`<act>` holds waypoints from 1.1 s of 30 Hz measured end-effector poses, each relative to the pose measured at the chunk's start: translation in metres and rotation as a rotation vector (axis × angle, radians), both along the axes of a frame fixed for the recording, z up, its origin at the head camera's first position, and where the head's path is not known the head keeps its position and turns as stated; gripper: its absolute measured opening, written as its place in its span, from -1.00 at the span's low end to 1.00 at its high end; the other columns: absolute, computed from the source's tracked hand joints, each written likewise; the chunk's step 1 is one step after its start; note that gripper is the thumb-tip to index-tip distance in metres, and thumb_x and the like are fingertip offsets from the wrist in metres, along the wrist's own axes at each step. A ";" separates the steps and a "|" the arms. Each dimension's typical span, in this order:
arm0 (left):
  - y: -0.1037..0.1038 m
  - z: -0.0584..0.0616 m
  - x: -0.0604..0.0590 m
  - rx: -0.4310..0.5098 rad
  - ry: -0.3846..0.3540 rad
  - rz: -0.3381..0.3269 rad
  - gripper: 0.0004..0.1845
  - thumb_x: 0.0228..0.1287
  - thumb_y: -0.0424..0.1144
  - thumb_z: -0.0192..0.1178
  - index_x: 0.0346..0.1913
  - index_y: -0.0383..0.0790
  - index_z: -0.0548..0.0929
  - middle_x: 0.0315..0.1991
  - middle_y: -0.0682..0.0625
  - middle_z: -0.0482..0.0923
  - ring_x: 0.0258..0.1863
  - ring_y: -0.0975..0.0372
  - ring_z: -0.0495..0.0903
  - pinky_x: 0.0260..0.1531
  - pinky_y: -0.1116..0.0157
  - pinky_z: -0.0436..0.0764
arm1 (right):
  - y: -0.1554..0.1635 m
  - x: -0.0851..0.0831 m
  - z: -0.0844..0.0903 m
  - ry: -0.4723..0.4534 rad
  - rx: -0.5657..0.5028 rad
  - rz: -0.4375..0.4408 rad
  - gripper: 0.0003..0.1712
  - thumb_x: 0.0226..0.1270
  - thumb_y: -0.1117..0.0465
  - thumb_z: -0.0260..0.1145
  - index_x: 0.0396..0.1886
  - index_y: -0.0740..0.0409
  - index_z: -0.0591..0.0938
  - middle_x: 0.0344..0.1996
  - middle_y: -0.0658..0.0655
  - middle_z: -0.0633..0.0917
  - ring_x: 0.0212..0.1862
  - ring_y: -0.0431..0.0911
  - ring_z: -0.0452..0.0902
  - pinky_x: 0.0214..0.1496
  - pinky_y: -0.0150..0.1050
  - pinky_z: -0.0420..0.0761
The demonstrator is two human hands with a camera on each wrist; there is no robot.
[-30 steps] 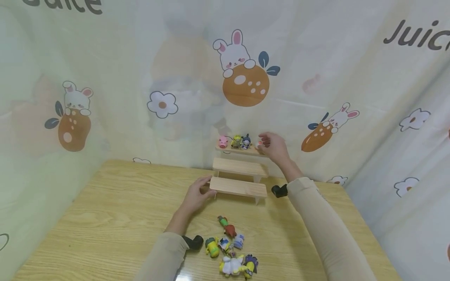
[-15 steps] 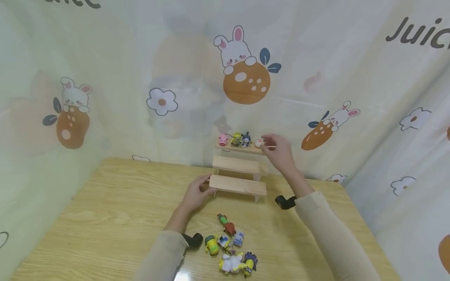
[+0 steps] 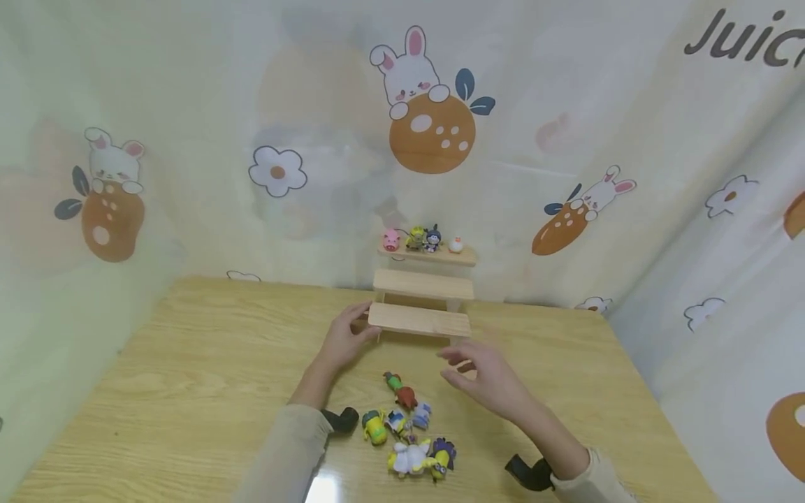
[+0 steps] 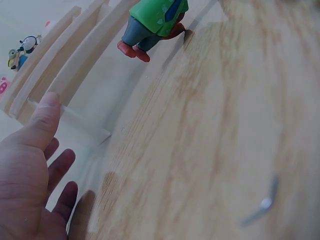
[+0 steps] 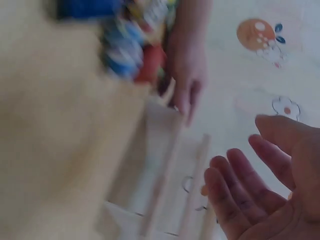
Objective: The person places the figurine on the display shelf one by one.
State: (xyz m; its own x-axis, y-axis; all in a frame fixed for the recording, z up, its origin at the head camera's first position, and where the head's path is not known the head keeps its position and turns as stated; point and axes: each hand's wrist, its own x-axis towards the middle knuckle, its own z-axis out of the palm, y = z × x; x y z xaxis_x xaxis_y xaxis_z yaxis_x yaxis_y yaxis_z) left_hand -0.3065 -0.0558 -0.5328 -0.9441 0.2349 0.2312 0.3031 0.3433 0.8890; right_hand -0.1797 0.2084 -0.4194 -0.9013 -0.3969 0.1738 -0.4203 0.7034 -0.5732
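Note:
A three-tier wooden display stand (image 3: 423, 284) stands near the back of the table. My left hand (image 3: 344, 338) holds the left end of its lowest step, thumb at the front edge and fingers behind. On the top step sit a pink pig figure (image 3: 391, 240), a yellow figure (image 3: 415, 239), a dark blue figure (image 3: 432, 239) and a small white figure (image 3: 455, 245). My right hand (image 3: 493, 381) hangs right of the loose toys, its fingers spread and nothing in them. Nearest it lies a figure with a green top and red end (image 3: 402, 392).
Several more toys lie in front of the stand, among them a yellow-green figure (image 3: 375, 427), a white-and-yellow figure (image 3: 410, 459) and a purple-haired yellow figure (image 3: 444, 457). A printed curtain (image 3: 327, 216) hangs right behind the table (image 3: 207, 363).
My right hand has let go of the small white figure on the top step's right end and moved down toward the loose toys. The left hand stays at the stand.

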 end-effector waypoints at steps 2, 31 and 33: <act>0.000 0.001 0.000 -0.001 -0.003 0.000 -0.30 0.14 -0.03 0.32 0.34 -0.15 0.38 0.27 -0.08 0.42 0.23 0.03 0.42 0.25 0.00 0.40 | 0.001 0.017 -0.009 -0.046 0.024 0.018 -0.68 0.24 0.16 0.35 0.01 0.03 0.63 -0.10 0.02 0.67 -0.12 -0.06 0.63 -0.13 -0.27 0.68; 0.000 -0.001 -0.003 -0.023 -0.004 0.004 -0.30 0.14 -0.04 0.32 0.35 -0.15 0.38 0.27 -0.07 0.42 0.23 0.05 0.43 0.27 0.04 0.39 | -0.002 0.084 -0.063 -0.067 0.158 0.082 -0.72 0.10 0.30 0.40 -0.19 -0.08 0.63 -0.16 -0.15 0.53 -0.13 -0.30 0.51 -0.15 -0.41 0.62; 0.000 0.000 -0.002 -0.029 -0.010 0.007 -0.29 0.14 -0.03 0.32 0.35 -0.14 0.38 0.28 -0.06 0.41 0.26 0.05 0.40 0.30 0.04 0.37 | -0.002 0.083 -0.063 -0.063 0.160 0.087 -0.72 0.10 0.30 0.40 -0.20 -0.06 0.62 -0.17 -0.15 0.53 -0.14 -0.30 0.51 -0.16 -0.41 0.62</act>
State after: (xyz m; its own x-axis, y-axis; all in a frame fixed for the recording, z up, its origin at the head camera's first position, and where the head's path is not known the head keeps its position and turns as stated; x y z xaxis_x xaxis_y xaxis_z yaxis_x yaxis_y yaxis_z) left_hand -0.3089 -0.0563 -0.5329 -0.9480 0.2348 0.2150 0.2918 0.3706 0.8817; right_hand -0.0966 0.2066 -0.4822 -0.8693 -0.4922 0.0460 -0.4504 0.7502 -0.4841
